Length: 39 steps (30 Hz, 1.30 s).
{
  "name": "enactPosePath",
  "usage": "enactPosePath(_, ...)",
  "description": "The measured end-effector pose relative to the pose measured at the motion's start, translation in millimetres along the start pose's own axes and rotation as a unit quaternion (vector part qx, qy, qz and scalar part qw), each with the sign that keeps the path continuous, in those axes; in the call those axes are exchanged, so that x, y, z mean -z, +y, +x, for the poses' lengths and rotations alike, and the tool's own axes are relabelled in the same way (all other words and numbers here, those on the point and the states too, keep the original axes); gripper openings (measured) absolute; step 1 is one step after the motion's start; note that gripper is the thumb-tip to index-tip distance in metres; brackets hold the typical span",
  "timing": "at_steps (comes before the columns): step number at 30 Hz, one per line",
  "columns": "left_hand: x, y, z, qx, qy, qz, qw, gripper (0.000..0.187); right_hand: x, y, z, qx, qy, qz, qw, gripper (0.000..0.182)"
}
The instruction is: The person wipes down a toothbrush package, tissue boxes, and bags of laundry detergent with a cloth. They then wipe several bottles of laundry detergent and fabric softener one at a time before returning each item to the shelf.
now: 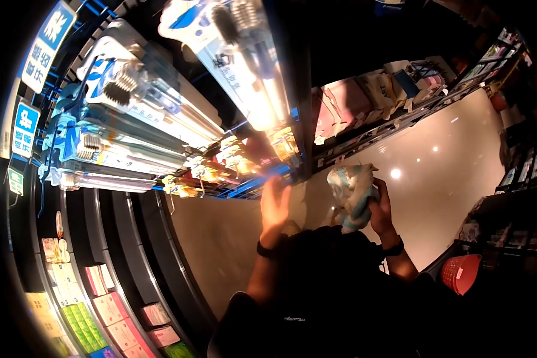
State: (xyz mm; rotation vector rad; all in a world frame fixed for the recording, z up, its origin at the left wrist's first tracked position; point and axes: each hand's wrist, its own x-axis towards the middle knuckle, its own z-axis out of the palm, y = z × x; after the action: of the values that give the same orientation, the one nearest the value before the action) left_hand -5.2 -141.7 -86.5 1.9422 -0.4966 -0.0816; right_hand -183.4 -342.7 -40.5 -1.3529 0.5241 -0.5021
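Note:
My right hand (384, 209) is closed around a bunched cloth (353, 194), white with blue-green patches. Its folds stand out above and to the left of my fingers. My left hand (274, 209) is raised with its fingers stretched out, a little blurred. The fingertips overlap the lower blue edge of a wire display rack (244, 188) in this view. Packaged toothbrushes (143, 98) hang from that rack in clear-fronted packs. Below them is a row of small yellow-and-orange packets (235, 158). Each wrist wears a dark band.
Dark curved shelves (146, 256) at lower left hold boxes (113, 307) and green packs (83, 327). Along the back, another shelf carries pink packages (346, 101). A red basket (461, 273) stands at right. Shiny pale floor (441, 161) reflects lights.

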Motion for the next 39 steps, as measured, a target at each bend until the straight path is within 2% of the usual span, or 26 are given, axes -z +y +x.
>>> enactPosePath(3,-22,10,22,-0.068,0.041,-0.034,0.996,0.048,8,0,4,0.0,-0.007,-0.017,1.0,0.04)
enactPosePath(9,-51,-7,37,-0.02,0.054,-0.072,0.996,0.025,21,5,10,0.005,-0.002,-0.018,1.0,0.04)
enactPosePath(10,-52,6,36,0.028,0.078,-0.128,0.988,0.025,23,4,10,0.004,0.004,-0.023,1.0,0.041)
enactPosePath(13,-50,10,36,0.017,0.025,-0.118,0.993,0.028,28,4,10,0.006,-0.007,-0.023,1.0,0.042)
enactPosePath(17,-57,16,44,-0.031,0.061,-0.137,0.988,0.035,22,5,10,0.003,-0.014,-0.012,1.0,0.043)
enactPosePath(21,-50,16,49,0.017,-0.016,-0.127,0.992,0.026,13,4,10,-0.004,-0.028,0.009,1.0,0.042)
enactPosePath(23,-49,29,47,0.049,-0.007,-0.215,0.975,0.017,8,4,9,-0.002,-0.032,0.013,0.999,0.042)
enactPosePath(26,-38,46,36,0.064,-0.019,-0.24,0.968,0.015,1,3,7,0.005,-0.029,0.015,0.999,0.042)
enactPosePath(29,-39,44,17,0.083,-0.041,-0.326,0.941,0.015,-1,4,8,0.02,-0.014,0.02,0.999,0.041)
enactPosePath(30,-38,44,12,0.077,-0.039,-0.318,0.944,0.014,-1,6,9,0.026,-0.005,0.028,0.999,0.041)
enactPosePath(33,-25,48,-5,-0.001,-0.041,-0.163,0.986,0.013,-2,15,9,0.021,0.019,0.056,0.998,0.041)
enactPosePath(34,-20,66,-4,-0.083,-0.013,-0.156,0.984,0.011,-4,15,9,0.016,0.026,0.066,0.997,0.042)
enactPosePath(37,-12,69,-11,-0.067,-0.063,-0.113,0.989,0.01,-9,15,7,0.038,0.034,0.074,0.996,0.042)
enactPosePath(39,-11,74,-15,-0.078,-0.054,-0.099,0.991,0.01,-14,11,2,0.075,0.041,0.065,0.994,0.041)
